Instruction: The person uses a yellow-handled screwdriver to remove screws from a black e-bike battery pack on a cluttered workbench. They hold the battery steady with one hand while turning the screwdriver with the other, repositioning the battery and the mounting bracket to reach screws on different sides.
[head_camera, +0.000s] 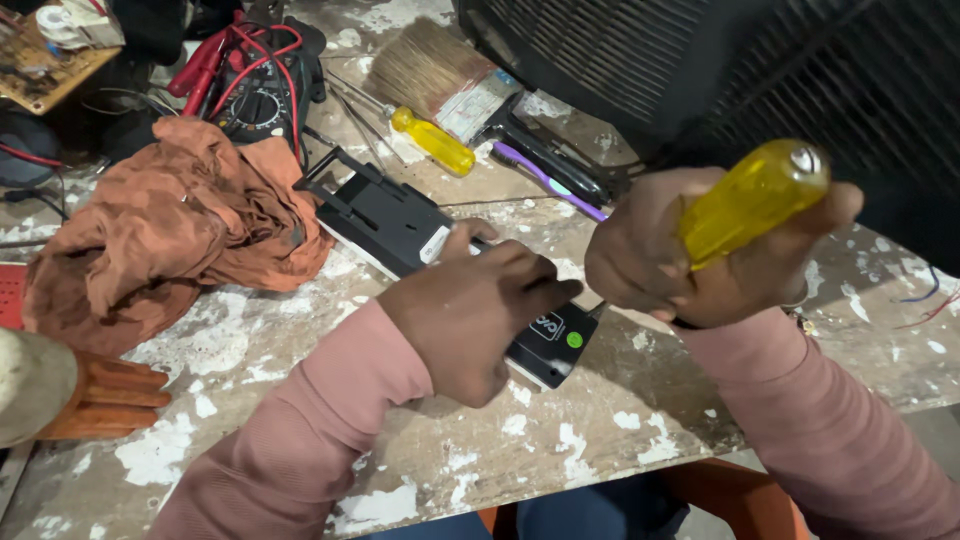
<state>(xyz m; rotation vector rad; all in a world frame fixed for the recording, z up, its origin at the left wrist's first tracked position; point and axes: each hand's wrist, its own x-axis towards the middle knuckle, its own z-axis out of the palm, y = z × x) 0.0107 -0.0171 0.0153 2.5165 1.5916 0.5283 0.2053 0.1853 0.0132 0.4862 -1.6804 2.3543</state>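
Observation:
My left hand (470, 315) presses down on a long black device with a white edge (385, 220), holding it flat on the paint-spattered wooden bench (250, 350). My right hand (680, 265) grips a screwdriver with a clear yellow handle (755, 200). Its shaft points down and left toward the near end of the device (555, 345), where a small green dot shows. The tip is hidden between my hands.
A rust-coloured rag (170, 225) lies left of the device. Behind it sit a multimeter with red leads (255, 95), a second yellow screwdriver (432, 140), a wide paintbrush (440, 75) and a purple toothbrush (545, 180). A dark grilled appliance (700, 60) fills the back right.

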